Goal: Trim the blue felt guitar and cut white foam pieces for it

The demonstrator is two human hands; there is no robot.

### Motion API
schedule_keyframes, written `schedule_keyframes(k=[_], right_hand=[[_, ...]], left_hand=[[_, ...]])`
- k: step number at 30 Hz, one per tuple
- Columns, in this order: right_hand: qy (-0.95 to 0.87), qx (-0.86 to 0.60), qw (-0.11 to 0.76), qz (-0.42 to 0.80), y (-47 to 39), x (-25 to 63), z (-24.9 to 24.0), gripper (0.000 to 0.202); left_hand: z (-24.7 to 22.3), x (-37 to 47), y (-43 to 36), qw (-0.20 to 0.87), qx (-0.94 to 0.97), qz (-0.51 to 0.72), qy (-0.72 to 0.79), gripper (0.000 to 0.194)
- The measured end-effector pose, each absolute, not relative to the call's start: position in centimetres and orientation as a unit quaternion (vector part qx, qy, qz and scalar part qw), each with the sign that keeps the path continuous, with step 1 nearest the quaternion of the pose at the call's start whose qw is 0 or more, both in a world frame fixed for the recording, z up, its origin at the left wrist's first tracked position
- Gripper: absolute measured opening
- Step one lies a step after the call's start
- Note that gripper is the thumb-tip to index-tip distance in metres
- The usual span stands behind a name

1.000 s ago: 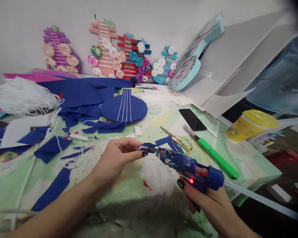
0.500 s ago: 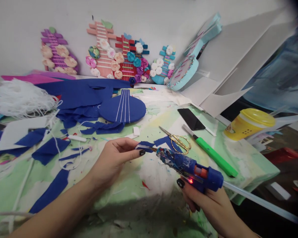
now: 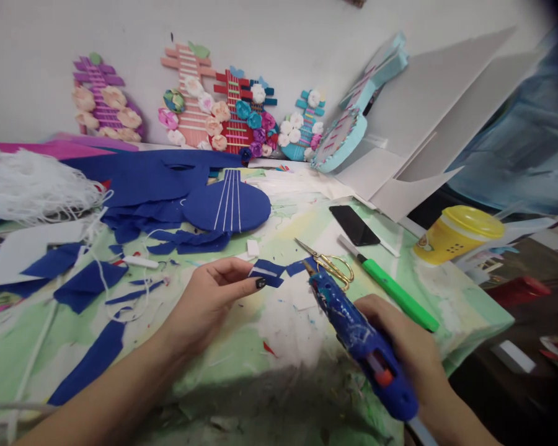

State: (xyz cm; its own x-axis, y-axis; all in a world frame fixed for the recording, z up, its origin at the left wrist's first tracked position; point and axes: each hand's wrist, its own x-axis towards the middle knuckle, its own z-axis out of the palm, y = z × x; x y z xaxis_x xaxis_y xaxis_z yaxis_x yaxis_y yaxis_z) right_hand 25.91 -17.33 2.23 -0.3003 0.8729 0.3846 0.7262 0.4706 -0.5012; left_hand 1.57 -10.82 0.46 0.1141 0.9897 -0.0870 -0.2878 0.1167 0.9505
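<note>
Between thumb and fingers, my left hand (image 3: 218,288) pinches a small blue paper piece (image 3: 270,279) with a white strip along it. My right hand (image 3: 400,337) is wrapped around a blue glue gun (image 3: 353,328), its nozzle pointing up and to the left, apart from the piece. Just beyond the nozzle lie another blue scrap (image 3: 297,267) and gold-handled scissors (image 3: 337,267). A round blue guitar-shaped body (image 3: 227,207) with white strings rests farther back on the table.
A green utility knife (image 3: 397,291), a black phone (image 3: 354,225) and a yellow cup (image 3: 460,234) are on the right. Blue scraps (image 3: 90,285) and a heap of white yarn (image 3: 37,186) cover the left. Several decorated paper guitars (image 3: 235,111) lean against the wall.
The glue gun has swung away from the blue paper piece, its nozzle now up and to the right of it. My left hand keeps its pinch on the piece.
</note>
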Motion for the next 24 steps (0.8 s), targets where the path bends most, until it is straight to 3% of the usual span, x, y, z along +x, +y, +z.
schedule_keyframes(k=[4,8,13,19,24], right_hand=[[-0.792,-0.554,0.247,-0.064,-16.5,28.4,1.7,0.027],[-0.699,-0.683,0.132,-0.168,-15.5,31.5,2.0,0.031],[-0.662,-0.733,0.052,-0.149,-13.3,35.9,2.6,0.023],[-0.701,-0.699,0.105,-0.095,-10.0,40.5,0.9,0.013],[-0.703,-0.700,0.088,-0.091,-9.2,41.1,0.1,0.023]], left_hand=[[0.6,1.5,-10.8,0.607,0.417,0.515,0.439,0.015],[0.7,1.5,-10.7,0.603,0.413,0.518,0.446,0.016],[0.8,1.6,-10.8,0.611,0.385,0.540,0.433,0.017],[0.7,1.4,-10.7,0.617,0.402,0.524,0.427,0.019],[0.6,1.4,-10.7,0.610,0.414,0.522,0.429,0.020]])
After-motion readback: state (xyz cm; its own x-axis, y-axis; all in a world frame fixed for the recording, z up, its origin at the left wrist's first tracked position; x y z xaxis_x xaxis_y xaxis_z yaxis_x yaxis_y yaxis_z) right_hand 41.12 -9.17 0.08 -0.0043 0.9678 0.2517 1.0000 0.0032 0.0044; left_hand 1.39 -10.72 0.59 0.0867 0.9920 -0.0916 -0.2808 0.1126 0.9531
